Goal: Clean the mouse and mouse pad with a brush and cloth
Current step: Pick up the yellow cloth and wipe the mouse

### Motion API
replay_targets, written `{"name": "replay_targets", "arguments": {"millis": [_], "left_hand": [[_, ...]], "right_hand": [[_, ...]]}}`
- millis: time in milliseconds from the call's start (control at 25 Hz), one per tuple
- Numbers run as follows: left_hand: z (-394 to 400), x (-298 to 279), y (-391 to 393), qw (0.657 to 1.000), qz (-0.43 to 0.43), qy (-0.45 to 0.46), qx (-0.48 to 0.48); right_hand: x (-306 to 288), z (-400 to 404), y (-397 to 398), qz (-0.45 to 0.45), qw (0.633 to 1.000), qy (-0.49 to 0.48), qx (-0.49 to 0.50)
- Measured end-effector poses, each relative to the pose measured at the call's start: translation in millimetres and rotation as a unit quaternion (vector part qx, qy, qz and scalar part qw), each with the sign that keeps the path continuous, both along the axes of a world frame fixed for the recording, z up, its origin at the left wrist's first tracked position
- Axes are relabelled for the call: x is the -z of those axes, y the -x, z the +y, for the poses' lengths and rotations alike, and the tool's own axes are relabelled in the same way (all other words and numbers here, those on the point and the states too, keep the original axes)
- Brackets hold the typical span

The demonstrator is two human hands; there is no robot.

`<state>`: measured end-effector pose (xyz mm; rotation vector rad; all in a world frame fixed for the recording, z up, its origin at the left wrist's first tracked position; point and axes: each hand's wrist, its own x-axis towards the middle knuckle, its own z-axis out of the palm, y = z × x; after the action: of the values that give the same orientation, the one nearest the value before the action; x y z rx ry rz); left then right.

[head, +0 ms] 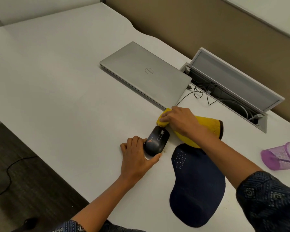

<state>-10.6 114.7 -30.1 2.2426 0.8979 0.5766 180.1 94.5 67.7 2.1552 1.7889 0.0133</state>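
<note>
A black mouse (156,141) lies on the white desk (57,91), just left of a dark navy mouse pad (197,186). The mouse is glossy, with a grey scroll wheel, a thin white outline behind the wheel and a small reddish mark on its back. The left hand (137,154) holds it at the near end, fingers curled along its left side and thumb against the near right edge. The right hand (179,121) grips a bunched yellow cloth (206,126), whose dark-edged end trails to the right; the bunched part touches the mouse's far end. Pale specks dot the pad's far part. A closed silver laptop (144,72) lies farther back, and a purple mesh cup (281,156) lies tipped at the right.
</note>
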Motion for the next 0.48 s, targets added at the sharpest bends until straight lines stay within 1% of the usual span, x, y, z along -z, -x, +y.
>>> {"name": "replay_targets", "arguments": {"millis": [40, 120, 160, 200, 240, 320, 400, 440, 480], "left_hand": [[0, 0, 0, 1.000, -0.002, 0.007, -0.002], [2, -1, -1, 1.000, -0.005, 0.019, -0.006], [2, -1, -1, 1.000, -0.006, 0.020, -0.006], [2, -1, -1, 1.000, -0.010, 0.018, -0.007], [2, 0, -2, 1.000, -0.014, 0.016, -0.010], [2, 0, -2, 1.000, -0.019, 0.014, -0.015], [1, 0, -1, 1.000, -0.019, 0.009, -0.016], [0, -1, -1, 1.000, -0.019, 0.010, -0.017], [0, -1, 0, 0.999, -0.021, 0.016, -0.018]], "right_hand": [[-5, 0, 5, 0.009, 0.999, -0.016, -0.026], [-12, -11, 25, 0.045, 0.989, -0.055, -0.133], [-11, -20, 36, 0.048, 0.980, -0.043, -0.189], [-9, -28, 44, 0.028, 0.973, -0.030, -0.228], [-7, -32, 47, 0.008, 0.973, -0.008, -0.229], [-3, -23, 37, -0.008, 0.985, 0.022, -0.173], [2, -10, 17, 0.000, 0.997, 0.012, -0.076], [1, -5, 10, 0.004, 0.999, 0.010, -0.046], [-1, -4, 7, 0.024, 0.999, -0.013, -0.028]]}}
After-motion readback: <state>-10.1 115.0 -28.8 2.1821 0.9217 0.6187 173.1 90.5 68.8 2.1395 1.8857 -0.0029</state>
